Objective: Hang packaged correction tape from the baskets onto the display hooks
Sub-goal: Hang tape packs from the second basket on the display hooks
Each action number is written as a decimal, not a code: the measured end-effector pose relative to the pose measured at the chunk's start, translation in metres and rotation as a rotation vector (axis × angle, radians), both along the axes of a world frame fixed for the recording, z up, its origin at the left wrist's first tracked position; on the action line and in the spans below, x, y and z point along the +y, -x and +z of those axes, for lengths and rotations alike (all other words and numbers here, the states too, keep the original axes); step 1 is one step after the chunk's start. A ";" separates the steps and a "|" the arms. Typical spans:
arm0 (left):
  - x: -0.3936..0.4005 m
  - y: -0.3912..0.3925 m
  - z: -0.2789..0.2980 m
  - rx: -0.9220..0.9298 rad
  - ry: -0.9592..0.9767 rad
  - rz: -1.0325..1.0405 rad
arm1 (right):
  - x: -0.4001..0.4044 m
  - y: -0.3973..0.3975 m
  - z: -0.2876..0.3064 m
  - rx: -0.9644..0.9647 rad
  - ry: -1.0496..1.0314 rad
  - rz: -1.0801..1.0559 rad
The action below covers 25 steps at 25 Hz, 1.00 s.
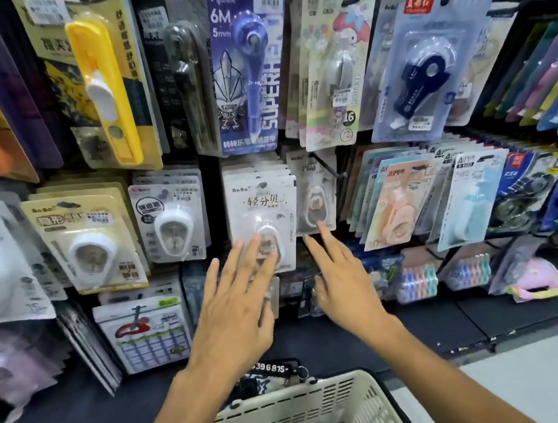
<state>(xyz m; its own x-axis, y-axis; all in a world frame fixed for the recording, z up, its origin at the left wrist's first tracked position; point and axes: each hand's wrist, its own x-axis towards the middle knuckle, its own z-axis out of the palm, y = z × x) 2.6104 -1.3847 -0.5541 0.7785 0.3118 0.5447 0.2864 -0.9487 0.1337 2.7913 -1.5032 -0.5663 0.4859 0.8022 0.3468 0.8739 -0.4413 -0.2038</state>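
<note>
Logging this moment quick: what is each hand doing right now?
Left hand: open, straight fingers on the white tape pack.
Right hand: open, holding nothing.

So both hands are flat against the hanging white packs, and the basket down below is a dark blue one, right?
Not quite: the head view shows the basket is cream-white, not dark blue. The rest holds. The left hand lies with straight fingers on the front white pack, and the right hand reaches with straight fingers to the white pack beside it.
</note>
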 end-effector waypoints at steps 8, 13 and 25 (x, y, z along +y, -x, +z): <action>-0.019 0.092 -0.177 1.171 0.703 0.009 | -0.116 0.112 -0.214 0.817 0.960 0.111; -0.034 0.138 -0.259 1.284 0.841 0.192 | -0.118 0.132 -0.290 1.026 0.843 -0.196; -0.084 0.090 -0.311 1.068 0.753 0.121 | -0.090 0.098 -0.327 0.962 0.319 -0.713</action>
